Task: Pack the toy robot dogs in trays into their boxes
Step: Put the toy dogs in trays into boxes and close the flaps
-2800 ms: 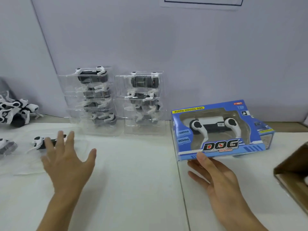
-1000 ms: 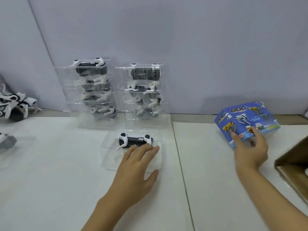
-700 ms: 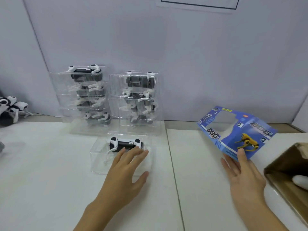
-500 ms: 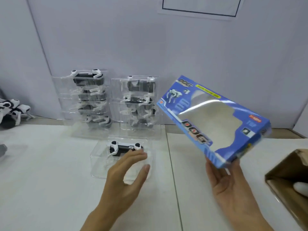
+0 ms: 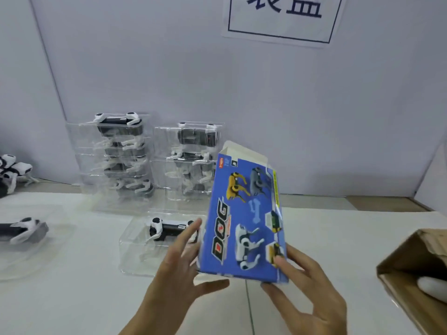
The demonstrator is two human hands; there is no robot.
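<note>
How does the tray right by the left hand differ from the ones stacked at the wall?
The near tray lies alone and flat on the table, behind the left hand; the stacked trays stand piled in two columns against the wall. The near tray's dog shows plainly; dogs lower in the stacks blur behind plastic. All are clear trays, each holding a black and white toy dog.
</note>
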